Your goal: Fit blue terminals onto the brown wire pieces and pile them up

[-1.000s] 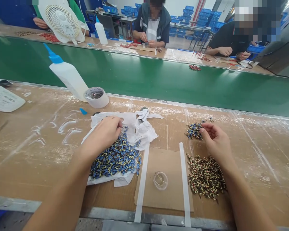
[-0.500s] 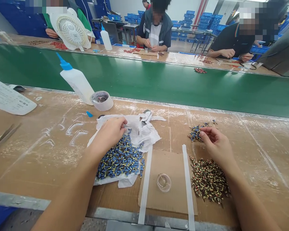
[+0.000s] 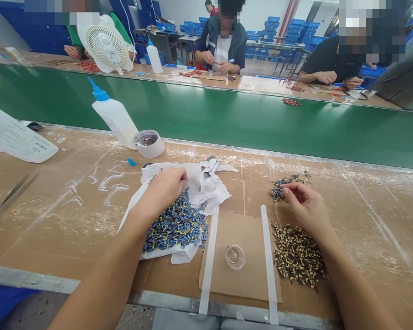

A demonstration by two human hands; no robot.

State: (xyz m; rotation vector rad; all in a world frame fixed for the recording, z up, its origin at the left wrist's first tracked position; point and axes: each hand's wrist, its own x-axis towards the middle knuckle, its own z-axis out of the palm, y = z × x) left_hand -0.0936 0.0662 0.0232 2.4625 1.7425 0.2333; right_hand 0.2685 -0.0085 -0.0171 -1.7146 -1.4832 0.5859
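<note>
My left hand [image 3: 165,189] rests on the top of a heap of small blue and yellow parts [image 3: 177,225] lying on white plastic wrap [image 3: 206,185]. Its fingers are curled down into the heap; what they pinch is hidden. My right hand [image 3: 304,205] lies between a small heap of blue parts [image 3: 278,187] and a larger heap of dark, red and yellow parts [image 3: 298,256]. Its fingers are curled together with a tiny part at the tips. Between the hands sits a cardboard square [image 3: 242,279] with two white tape strips and a small clear ring [image 3: 234,256].
A white squeeze bottle with a blue cap [image 3: 114,117] and a tape roll [image 3: 149,143] stand at the back left. A printed sheet [image 3: 15,137] and tweezers [image 3: 13,193] lie far left. A green conveyor belt [image 3: 227,119] runs across. Beyond it other people work, beside a small fan [image 3: 105,46].
The view shifted slightly right and down. My left hand pushed a little further into the blue heap. My right hand's fingers closed tighter near the small blue heap.
</note>
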